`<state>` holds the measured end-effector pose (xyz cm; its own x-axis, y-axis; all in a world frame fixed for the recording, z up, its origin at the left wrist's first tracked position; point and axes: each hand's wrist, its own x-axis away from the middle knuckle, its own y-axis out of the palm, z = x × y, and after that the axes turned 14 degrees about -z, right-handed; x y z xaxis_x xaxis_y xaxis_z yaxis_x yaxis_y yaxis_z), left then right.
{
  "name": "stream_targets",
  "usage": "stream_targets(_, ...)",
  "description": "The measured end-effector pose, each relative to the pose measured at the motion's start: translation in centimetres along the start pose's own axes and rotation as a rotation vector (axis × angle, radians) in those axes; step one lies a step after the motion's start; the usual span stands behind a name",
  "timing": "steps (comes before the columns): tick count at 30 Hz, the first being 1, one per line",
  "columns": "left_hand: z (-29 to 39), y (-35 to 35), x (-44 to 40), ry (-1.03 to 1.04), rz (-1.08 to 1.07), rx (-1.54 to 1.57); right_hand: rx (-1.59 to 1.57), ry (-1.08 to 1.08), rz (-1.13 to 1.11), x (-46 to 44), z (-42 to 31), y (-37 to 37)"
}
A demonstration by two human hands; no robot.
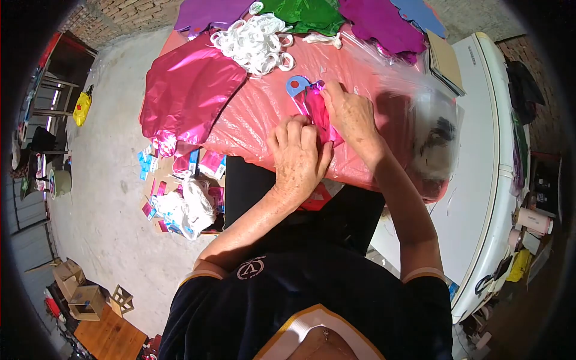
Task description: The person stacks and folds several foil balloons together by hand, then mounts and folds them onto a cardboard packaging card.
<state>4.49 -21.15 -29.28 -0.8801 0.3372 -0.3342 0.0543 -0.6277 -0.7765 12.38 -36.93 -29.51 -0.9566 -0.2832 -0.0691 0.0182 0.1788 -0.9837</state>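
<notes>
A folded strip of shiny pink foil (pixel 321 114), possibly a foil balloon, lies on the red plastic-covered surface (pixel 258 111). My right hand (pixel 351 117) grips its upper part with bent fingers. My left hand (pixel 297 156) is closed at its lower left side, with the fingers curled and the thumb against the foil. Just past the hands, at the foil's far end, is a flat blue piece (pixel 296 86) with a round hole. A large pink foil sheet or stack (pixel 192 90) spreads out left of my hands.
White ring-shaped bands (pixel 255 42) lie heaped at the back. Purple foil (pixel 210 13), green foil (pixel 309 15) and magenta foil (pixel 384 24) line the far edge. Clear plastic bags (pixel 420 102) are at the right, beside a white appliance (pixel 474 150). A box with packets (pixel 186 204) stands below left.
</notes>
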Motion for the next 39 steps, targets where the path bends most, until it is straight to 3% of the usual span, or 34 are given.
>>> stream_targets(4,-0.3,-0.4,-0.4,0.215,-0.067,-0.098,-0.03,-0.055,0.011,0.1,0.4,0.0)
stream_targets(13,-0.8,1.3,1.6,0.245,-0.288,-0.089,-0.068,0.036,-0.079,0.0,-0.3,-1.0)
stream_targets(23,-1.3,1.1,1.4,0.303,-0.31,-0.263,-0.571,0.148,0.089,3.5,1.2,-2.6)
stream_targets(29,-1.2,0.6,0.6,0.327,-0.231,-0.348,-0.427,0.144,0.154,7.0,1.5,-2.4)
stream_targets(33,-1.6,0.3,-2.1,0.434,-0.158,-0.324,-0.432,0.209,0.045,6.9,1.3,-2.8)
stream_targets(39,-1.1,0.6,-4.7,0.417,-0.177,-0.345,-0.216,0.22,0.082,6.8,0.8,-1.8)
